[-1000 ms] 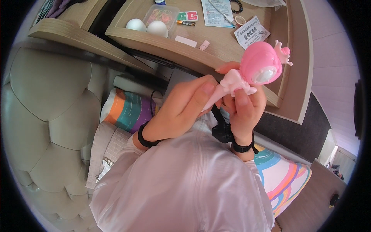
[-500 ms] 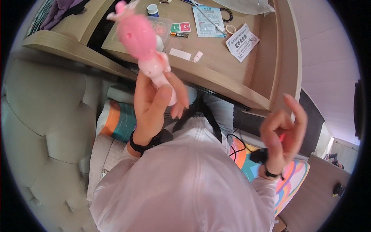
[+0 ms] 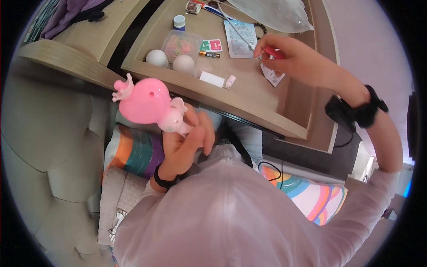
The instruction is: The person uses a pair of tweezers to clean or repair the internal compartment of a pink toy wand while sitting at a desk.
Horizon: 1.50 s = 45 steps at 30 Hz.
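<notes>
In my left hand (image 3: 182, 149) is the handle of a pink toy wand (image 3: 144, 101), with a glossy heart-shaped head, a small crown and a pale pink bow part; fingers and thumb wrap its lower end. It is tilted, head to the left, just in front of the open drawer (image 3: 213, 101). My right hand (image 3: 284, 55) reaches over the drawer's right side, closed around a small red object (image 3: 275, 52) whose kind is mostly hidden by the fingers. Below that hand lies a printed leaflet (image 3: 272, 76), partly covered. A pale cable (image 3: 235, 27) ends close to the fingertips.
The drawer also holds two white balls (image 3: 157, 58), a clear box of coloured bands (image 3: 180, 44), a white-capped bottle (image 3: 179, 22), a battery (image 3: 209, 54), a blue-white sachet (image 3: 240, 40), a white strip (image 3: 211, 79) and a clear bag (image 3: 275, 13). A padded seat (image 3: 49, 142) stands left.
My right hand has moved from beside my body up and over the drawer, keeping the red object. My left hand has lowered the toy wand, its head now farther down and left, uncovering the white balls.
</notes>
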Motion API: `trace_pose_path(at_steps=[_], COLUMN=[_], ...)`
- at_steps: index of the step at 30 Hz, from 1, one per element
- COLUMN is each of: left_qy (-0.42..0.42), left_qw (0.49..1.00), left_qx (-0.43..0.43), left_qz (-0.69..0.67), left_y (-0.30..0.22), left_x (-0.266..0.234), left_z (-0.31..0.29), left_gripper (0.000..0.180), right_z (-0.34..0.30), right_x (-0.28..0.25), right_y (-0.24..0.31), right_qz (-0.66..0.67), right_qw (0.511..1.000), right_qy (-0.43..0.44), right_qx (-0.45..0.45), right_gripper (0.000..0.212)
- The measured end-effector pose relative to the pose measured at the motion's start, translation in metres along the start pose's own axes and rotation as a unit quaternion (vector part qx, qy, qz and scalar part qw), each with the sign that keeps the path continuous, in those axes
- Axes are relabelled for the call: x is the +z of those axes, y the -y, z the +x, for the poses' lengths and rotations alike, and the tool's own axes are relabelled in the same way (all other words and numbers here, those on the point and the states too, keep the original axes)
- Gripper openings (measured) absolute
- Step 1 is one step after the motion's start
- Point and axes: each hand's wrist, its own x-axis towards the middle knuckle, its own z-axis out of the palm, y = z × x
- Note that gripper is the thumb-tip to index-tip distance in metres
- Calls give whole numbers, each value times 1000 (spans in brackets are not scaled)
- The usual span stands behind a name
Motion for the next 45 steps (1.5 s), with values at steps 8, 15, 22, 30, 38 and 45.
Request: trace_pose_path(at_steps=[8,15,22,30,38,45], left_qy=[13,40,32,-10,-15,-49], left_qw=[999,997,999,999,999,998], left_qx=[-27,-43,-16,-30,-4,29], left_qz=[-18,42,24,35,33,-33], left_y=[2,4,8,2,3,1], left_x=[0,-1,-3,-3,6,14], left_z=[-5,0,-1,-1,3,4], left_gripper=[22,19,19,34,39,37], right_z=[49,54,60,58,54,50], right_x=[21,25,32,49,49,26], right_y=[-16,-25,-25,-18,-18,-3], right_qz=[-126,2,-243,-327,-261,-184], right_qw=[990,996,924,880,927,952], right_qy=[56,86,-94,8,40,3], right_qx=[-15,-2,-280,-344,-265,-245], right_gripper=[24,34,31,20,15,16])
